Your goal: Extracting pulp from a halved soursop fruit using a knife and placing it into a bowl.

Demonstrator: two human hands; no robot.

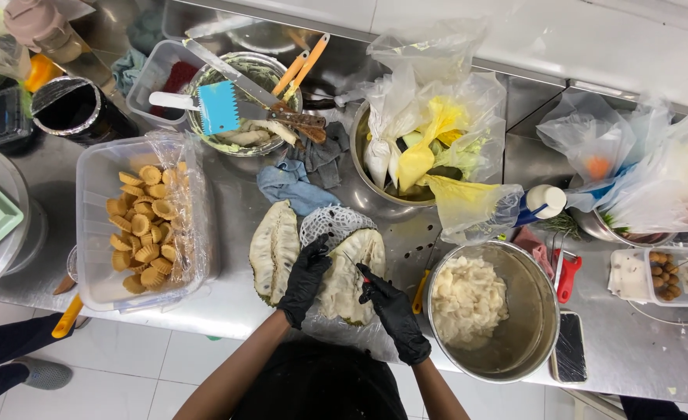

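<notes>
Both my hands wear black gloves and work on a split green-skinned fruit with white flesh. My left hand (305,278) presses on the top of the right fruit half (345,289). My right hand (390,309) holds a small thin tool with a red handle, its tip in the white flesh. The other fruit half (273,250) lies just left of my left hand. A white foam net (334,222) sits behind the fruit. A steel bowl (532,315) with white fruit pulp (469,299) stands right of my right hand.
A clear tub (95,233) of small pastry cups (145,227) stands at the left. Behind are a glass bowl (204,78) with a blue scraper (218,107) and knife (239,79), a pot stuffed with plastic bags (429,140), blue cloths (289,185), a phone (570,347), a red peeler (568,276). A person's shoe (40,373) shows at lower left.
</notes>
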